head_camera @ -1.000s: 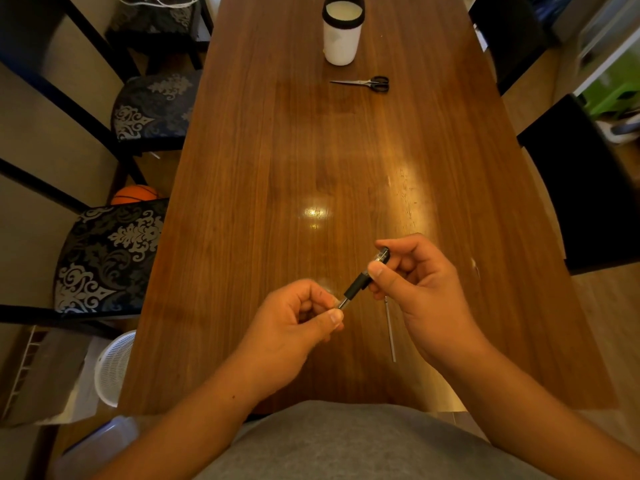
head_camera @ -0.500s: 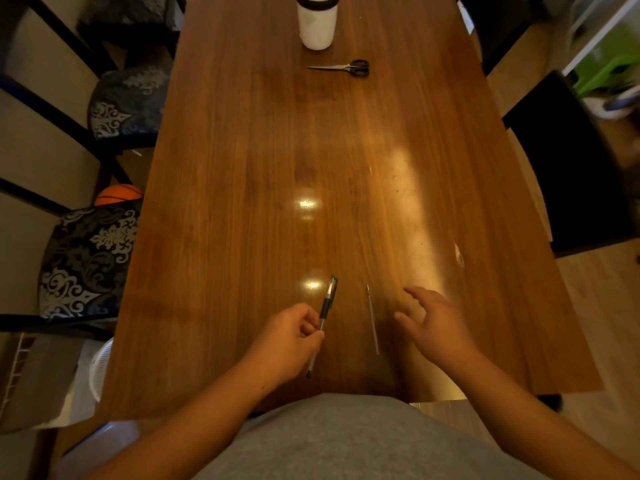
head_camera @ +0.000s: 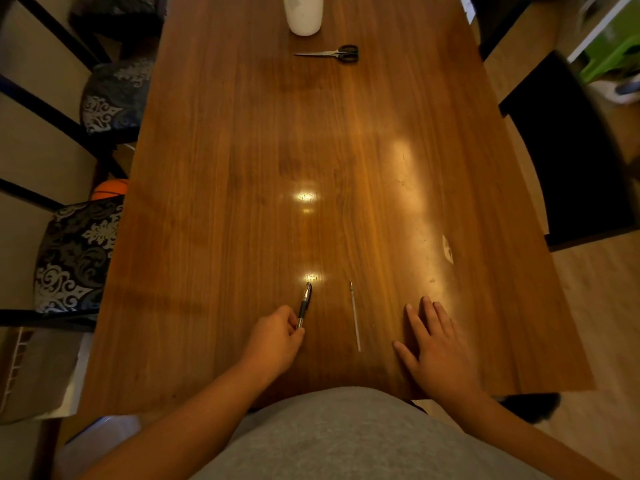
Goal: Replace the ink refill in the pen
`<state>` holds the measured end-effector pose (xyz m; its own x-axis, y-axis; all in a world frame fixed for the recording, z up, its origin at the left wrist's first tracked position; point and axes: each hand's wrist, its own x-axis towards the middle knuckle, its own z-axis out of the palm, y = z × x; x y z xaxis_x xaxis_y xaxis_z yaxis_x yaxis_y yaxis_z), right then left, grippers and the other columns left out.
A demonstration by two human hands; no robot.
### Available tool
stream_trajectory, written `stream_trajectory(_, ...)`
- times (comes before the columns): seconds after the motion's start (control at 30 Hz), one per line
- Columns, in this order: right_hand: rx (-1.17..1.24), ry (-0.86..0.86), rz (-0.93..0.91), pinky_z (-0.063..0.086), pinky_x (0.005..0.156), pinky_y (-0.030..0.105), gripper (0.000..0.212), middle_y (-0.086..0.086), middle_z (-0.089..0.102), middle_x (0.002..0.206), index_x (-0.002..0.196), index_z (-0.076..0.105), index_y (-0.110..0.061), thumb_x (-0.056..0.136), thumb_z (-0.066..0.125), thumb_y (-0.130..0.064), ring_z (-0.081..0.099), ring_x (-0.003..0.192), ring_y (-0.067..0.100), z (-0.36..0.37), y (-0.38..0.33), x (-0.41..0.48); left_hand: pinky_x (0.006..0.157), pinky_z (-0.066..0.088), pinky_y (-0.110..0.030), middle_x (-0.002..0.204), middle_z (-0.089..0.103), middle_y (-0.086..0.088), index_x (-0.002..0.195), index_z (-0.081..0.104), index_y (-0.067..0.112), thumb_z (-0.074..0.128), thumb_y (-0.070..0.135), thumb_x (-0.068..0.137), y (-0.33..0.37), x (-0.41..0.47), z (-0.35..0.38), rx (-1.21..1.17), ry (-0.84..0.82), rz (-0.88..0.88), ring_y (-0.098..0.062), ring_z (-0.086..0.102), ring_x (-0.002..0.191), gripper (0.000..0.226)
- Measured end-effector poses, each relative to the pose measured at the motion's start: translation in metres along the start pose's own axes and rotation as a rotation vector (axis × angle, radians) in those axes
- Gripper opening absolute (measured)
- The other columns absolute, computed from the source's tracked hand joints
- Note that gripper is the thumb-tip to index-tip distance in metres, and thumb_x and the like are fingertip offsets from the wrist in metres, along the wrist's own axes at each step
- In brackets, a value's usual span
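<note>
Two of your left fingers, thumb and forefinger, are pinched on the near end of the pen. The other fingers of your left hand are curled in. The pen points away from you, its black grip just past your fingertips and its far end low over the table; you cannot tell whether that end touches the wood.

Your right hand lies flat on the table, palm down, fingers straight and close together, thumb spread toward the left, holding nothing. The refill lies loose on the wood between your hands, thin and pale, running almost parallel to the pen. It sits nearer your right thumb than the pen, touching neither hand.

Far up the table lie scissors with black handles, blades pointing left. Just beyond them stands a white cup, cut off by the top edge. No writing can be read on the pen, the refill or the cup.
</note>
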<state>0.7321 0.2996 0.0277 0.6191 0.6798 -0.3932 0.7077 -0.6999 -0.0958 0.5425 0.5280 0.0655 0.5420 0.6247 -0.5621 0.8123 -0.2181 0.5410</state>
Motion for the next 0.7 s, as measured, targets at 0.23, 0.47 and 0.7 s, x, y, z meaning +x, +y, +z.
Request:
stream_trajectory(0.23,0.022,0.025,0.001,0.020,0.117,0.049,0.076,0.009,0.016,0.162,0.152,0.022,-0.028,0.088,0.029,-0.068,0.012,0.149,0.027,0.006,0.003,0.000,0.061,0.057,-0.040,0.073,0.066,-0.002,0.085,0.057,0.019,0.057,0.033,0.091,0.006,0.007,0.009,0.156,0.051,0.037,-0.018,0.063,0.065,0.016)
stream_trajectory(0.47,0.013,0.028,-0.005,0.014,0.117,0.047,0.076,0.007,0.012,0.163,0.153,0.020,-0.029,0.088,0.030,-0.068,0.008,0.150,0.026,0.009,0.005,0.000,0.061,0.056,-0.038,0.073,0.066,-0.003,0.085,0.057,0.018,0.056,0.034,0.092,0.008,0.013,0.015,0.208,0.057,0.056,-0.020,0.063,0.066,0.018)
stream_trajectory(0.7,0.035,0.013,-0.010,0.014,0.118,0.047,0.077,0.007,0.010,0.163,0.152,0.018,-0.030,0.087,0.034,-0.068,0.005,0.150,0.026,0.008,0.005,0.000,0.050,0.049,-0.032,0.061,0.062,0.001,0.079,0.056,0.024,0.055,0.042,0.092,-0.002,0.007,0.016,0.112,0.066,0.010,-0.013,0.060,0.055,0.022)
